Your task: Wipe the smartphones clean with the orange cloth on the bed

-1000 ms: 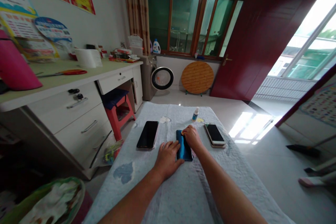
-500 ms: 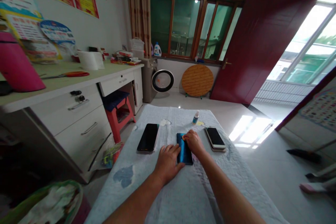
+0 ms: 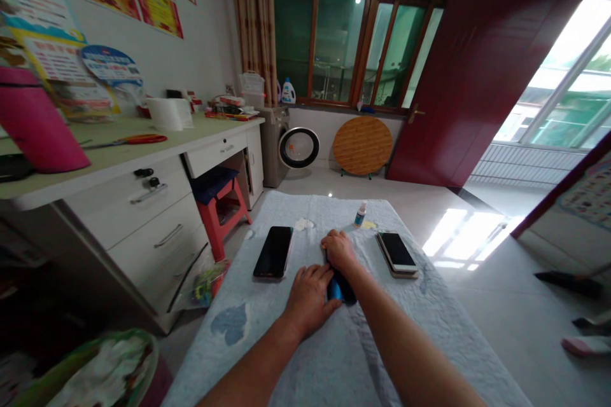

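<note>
A blue phone (image 3: 336, 290) lies back side up on the cloth-covered table, mostly covered by my hands. My left hand (image 3: 309, 296) rests spread along its left edge, fingertips touching it and thumb near its lower end. Over the phone's far end, my right hand (image 3: 340, 250) is closed with its fingers bent down; whatever is in them is hidden. To the left lies a black phone (image 3: 273, 252), screen up. On the right, a white-framed phone (image 3: 397, 250) sits on top of another flat device. A small spray bottle (image 3: 360, 214) stands farther back.
The light blue cloth (image 3: 305, 362) covers the table. At left are a desk (image 3: 138, 168) with drawers, a red stool (image 3: 224, 210) and a waste bin (image 3: 147, 362). A washing machine (image 3: 277, 149) with its door open and a round wooden board (image 3: 363, 146) stand behind.
My right hand has shifted left across the phone's far end, hiding it and the small orange piece that showed at its fingertips. My left hand stays at the phone's edge.
</note>
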`<state>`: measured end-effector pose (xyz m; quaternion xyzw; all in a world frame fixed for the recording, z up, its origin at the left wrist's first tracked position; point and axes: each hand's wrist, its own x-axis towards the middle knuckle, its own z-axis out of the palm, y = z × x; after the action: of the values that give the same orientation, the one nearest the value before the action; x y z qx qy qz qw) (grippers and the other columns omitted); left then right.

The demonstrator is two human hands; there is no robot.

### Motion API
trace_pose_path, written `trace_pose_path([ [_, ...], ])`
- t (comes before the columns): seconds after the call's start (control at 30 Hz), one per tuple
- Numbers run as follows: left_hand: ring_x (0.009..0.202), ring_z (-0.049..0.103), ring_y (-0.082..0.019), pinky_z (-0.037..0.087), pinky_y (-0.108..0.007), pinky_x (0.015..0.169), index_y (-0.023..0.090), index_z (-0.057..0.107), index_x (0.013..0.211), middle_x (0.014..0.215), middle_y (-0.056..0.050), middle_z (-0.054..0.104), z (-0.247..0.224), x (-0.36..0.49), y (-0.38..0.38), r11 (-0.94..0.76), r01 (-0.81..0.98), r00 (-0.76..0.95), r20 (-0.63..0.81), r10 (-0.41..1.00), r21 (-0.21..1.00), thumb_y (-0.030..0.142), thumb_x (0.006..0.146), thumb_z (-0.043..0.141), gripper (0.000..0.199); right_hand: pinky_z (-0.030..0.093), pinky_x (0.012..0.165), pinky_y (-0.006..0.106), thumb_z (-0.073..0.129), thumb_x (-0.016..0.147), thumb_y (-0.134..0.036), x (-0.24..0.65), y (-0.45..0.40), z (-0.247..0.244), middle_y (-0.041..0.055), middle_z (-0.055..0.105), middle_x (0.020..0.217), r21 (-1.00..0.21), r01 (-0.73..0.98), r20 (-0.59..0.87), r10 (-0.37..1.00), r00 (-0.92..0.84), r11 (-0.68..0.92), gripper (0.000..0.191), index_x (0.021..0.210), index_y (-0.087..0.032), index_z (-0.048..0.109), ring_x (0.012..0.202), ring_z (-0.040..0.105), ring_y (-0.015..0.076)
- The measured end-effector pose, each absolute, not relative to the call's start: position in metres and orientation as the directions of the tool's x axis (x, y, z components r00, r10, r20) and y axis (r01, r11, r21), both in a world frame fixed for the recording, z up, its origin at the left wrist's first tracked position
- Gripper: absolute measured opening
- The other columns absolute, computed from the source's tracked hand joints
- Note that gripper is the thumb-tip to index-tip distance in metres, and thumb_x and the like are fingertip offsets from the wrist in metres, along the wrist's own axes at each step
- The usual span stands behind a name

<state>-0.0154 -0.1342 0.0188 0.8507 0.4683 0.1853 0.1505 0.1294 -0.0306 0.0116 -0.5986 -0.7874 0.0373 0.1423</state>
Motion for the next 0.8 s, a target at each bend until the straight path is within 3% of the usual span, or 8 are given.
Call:
trace_pose_path([
  [0.27, 0.124, 0.047, -0.03, 0.032, -0.047, 0.108, 0.023, 0.058, 0.128, 0.138, -0.006, 0.056, 0.019, -0.015, -0.135, -0.51, 0.736, 0.466, 0.213, 0.859, 0.445, 0.046, 0.076, 0.068, 0.057, 0.035, 0.087, 0.026, 0.047, 0.088, -0.01, 0.141, -0.029, 0.011, 0.0087, 0.069, 0.094, -0.238, 0.915, 0.176, 0.941, -0.29, 0.326, 0.029, 0.096, -0.017, 0.074, 0.095, 0.057, 0.0169],
  [0.8, 0.127, 0.045, -0.03, 0.028, -0.046, 0.111, 0.022, 0.056, 0.132, 0.141, -0.006, 0.053, 0.021, -0.012, -0.137, -0.489, 0.752, 0.456, 0.185, 0.87, 0.442, 0.048, 0.077, 0.065, 0.061, 0.038, 0.076, 0.024, 0.041, 0.091, -0.013, 0.175, -0.038, 0.001, 0.0116, 0.067, 0.088, -0.275, 0.955, 0.191, 0.98, -0.057, 0.109, 0.032, 0.095, -0.012, 0.073, 0.084, 0.057, 0.0169],
])
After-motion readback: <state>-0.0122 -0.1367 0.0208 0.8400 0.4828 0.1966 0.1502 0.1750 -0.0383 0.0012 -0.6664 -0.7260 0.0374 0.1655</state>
